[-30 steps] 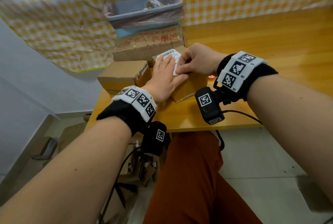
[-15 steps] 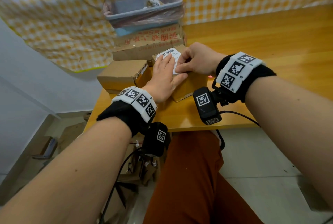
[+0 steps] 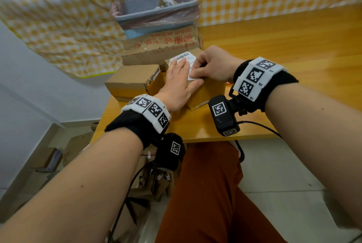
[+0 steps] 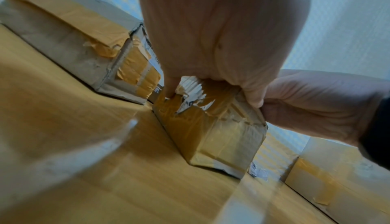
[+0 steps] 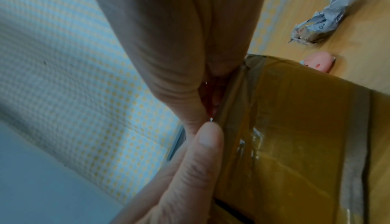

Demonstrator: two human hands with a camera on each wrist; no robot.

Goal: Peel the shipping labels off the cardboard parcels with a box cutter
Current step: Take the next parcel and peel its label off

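The near edge of a white shipping label [image 3: 187,60] is pinched between the curled fingers [image 3: 195,70] and thumb of the right hand [image 3: 213,64]. The label lies on top of a small taped cardboard parcel [image 3: 207,92], and its barcode end is seen at the far side. The left hand [image 3: 177,84] is laid flat on the same parcel, its fingers straight and close together over part of the label, with the thumb stretched along the parcel's near top edge. In the left wrist view the left hand [image 4: 221,32] is seen pressing on the parcel [image 4: 213,134], whose tape is torn and wrinkled at the top, and the right hand [image 4: 323,105] is seen just beside it.

The parcel stands near the front left corner of a wooden bench [image 3: 293,47]. Just to its left a second brown box [image 3: 131,80] is set, close against it. Behind both, a larger worn carton [image 3: 160,47] with red print is placed, and a blue bin [image 3: 154,13] lined with a plastic bag rests on it. In the right wrist view a small pink object [image 5: 316,61] is seen on the bench just behind the parcel [image 5: 295,127]; whether it is the box cutter cannot be told. A crumpled scrap of paper [image 5: 325,15] lies farther off. A yellow checked cloth [image 3: 58,17] hangs behind the bench.
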